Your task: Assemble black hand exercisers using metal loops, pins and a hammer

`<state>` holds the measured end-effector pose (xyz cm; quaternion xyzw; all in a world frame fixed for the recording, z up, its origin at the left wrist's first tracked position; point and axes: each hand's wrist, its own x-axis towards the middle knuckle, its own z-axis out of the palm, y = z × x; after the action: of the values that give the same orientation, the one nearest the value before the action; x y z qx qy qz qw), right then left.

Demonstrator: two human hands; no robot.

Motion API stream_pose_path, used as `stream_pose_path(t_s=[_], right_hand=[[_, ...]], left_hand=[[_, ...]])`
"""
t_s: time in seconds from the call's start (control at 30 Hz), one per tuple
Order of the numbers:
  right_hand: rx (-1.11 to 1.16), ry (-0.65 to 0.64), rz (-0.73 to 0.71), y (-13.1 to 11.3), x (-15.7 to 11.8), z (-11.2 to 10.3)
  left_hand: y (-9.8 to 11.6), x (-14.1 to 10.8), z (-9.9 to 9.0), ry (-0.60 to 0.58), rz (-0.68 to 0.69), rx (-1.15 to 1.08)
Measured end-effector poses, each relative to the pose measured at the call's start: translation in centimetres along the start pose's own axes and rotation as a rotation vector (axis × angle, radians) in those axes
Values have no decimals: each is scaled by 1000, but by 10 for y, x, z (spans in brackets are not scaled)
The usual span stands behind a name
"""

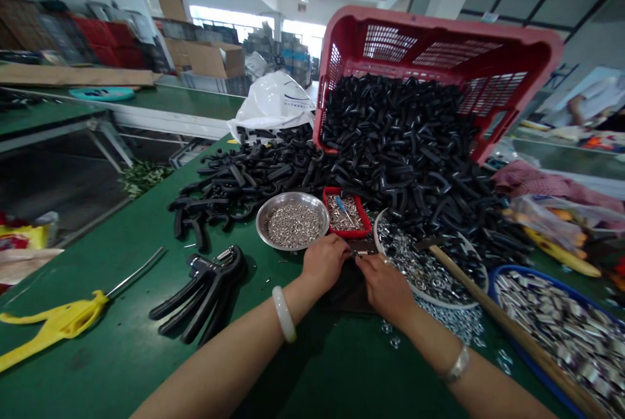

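My left hand and my right hand meet at the middle of the green table, fingers closed and almost touching. Between their fingertips shows a small metal spring, with a dark piece at its left end. Under them lies a dark brown block or pad; the fingers partly hide the work. Just beyond the left hand stand a steel bowl of small metal pieces and a red tray holding pins and a blue-handled screwdriver. Black hand grips with springs lie to the left.
A red crate lies tipped, spilling black plastic handles across the table. On the right are a round tray of metal parts, a wooden-handled hammer and a blue basin. A yellow air gun lies left.
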<state>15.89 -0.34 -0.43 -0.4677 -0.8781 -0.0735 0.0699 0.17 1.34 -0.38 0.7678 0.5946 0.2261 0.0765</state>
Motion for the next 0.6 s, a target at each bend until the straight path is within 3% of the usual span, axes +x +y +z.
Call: stream_pose_path(t_s=[0.23, 0.4, 0.6], right_hand=[[256, 137, 11, 15, -24, 19], [338, 113, 11, 18, -28, 18], [364, 113, 39, 17, -30, 16]], left_hand=[[5, 14, 10, -64, 110, -6], [3, 19, 1, -127, 148, -31], [9, 22, -7, -203, 234, 112]])
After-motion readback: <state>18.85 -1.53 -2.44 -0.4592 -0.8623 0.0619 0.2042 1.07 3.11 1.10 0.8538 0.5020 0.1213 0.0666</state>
